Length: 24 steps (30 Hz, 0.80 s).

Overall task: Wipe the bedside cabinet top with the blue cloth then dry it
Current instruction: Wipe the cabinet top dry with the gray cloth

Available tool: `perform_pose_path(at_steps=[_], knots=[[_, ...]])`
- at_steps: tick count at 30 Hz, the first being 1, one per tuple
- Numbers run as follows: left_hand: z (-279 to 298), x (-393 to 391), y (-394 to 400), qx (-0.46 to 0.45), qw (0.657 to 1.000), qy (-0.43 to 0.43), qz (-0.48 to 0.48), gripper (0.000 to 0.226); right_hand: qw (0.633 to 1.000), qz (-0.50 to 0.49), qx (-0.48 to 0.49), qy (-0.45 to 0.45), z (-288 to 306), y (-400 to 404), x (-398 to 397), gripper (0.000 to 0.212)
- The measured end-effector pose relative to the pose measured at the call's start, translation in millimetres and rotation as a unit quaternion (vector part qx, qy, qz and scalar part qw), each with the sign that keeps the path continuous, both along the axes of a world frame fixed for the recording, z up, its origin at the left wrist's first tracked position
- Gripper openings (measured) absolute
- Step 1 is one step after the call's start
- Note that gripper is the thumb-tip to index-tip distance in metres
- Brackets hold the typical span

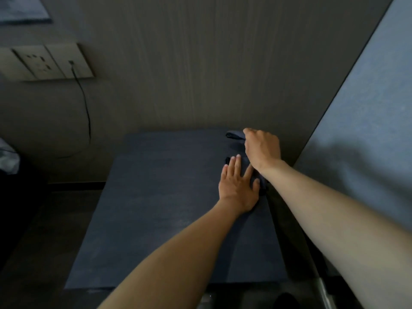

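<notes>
At the cabinet top's (160, 197) far right, the soft, light cloth (234, 135) lies under the flat, straight-fingered left hand (238, 186); the right hand (262, 148) pinches its far edge, probably the best hold.

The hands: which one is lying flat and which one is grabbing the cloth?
The left hand lies flat, fingers straight, on the cabinet top. The right hand, farther back by the wall, curls its fingers around the dark blue cloth.

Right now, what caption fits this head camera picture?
Left hand flat, right hand gripping the blue cloth on the bedside cabinet top.
</notes>
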State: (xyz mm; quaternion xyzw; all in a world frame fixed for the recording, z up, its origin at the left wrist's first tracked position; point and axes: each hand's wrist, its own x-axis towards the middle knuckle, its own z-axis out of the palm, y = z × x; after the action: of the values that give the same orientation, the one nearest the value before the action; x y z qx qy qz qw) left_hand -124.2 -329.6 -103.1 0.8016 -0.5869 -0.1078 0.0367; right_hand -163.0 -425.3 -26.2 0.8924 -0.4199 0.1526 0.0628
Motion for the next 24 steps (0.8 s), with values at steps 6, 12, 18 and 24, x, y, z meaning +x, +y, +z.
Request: perform_pose_path(at_steps=[6,12,18,24], knots=[[1,-40,76,-0.026,0.999,0.028,0.008,0.063,1.000,-0.017,0.015,0.001,8,23,-3,0.011],[5,-55,114,-0.029,0.998,0.048,0.007,0.060,0.995,-0.072,0.060,-0.021,-11,21,8,0.014],[-5,-53,111,-0.037,0.998,0.041,0.002,0.063,0.995,-0.052,0.081,0.041,-44,18,39,0.042],[-14,-48,94,-0.071,0.997,0.040,0.003,0.064,0.979,-0.071,0.170,0.085,-56,3,60,0.095]])
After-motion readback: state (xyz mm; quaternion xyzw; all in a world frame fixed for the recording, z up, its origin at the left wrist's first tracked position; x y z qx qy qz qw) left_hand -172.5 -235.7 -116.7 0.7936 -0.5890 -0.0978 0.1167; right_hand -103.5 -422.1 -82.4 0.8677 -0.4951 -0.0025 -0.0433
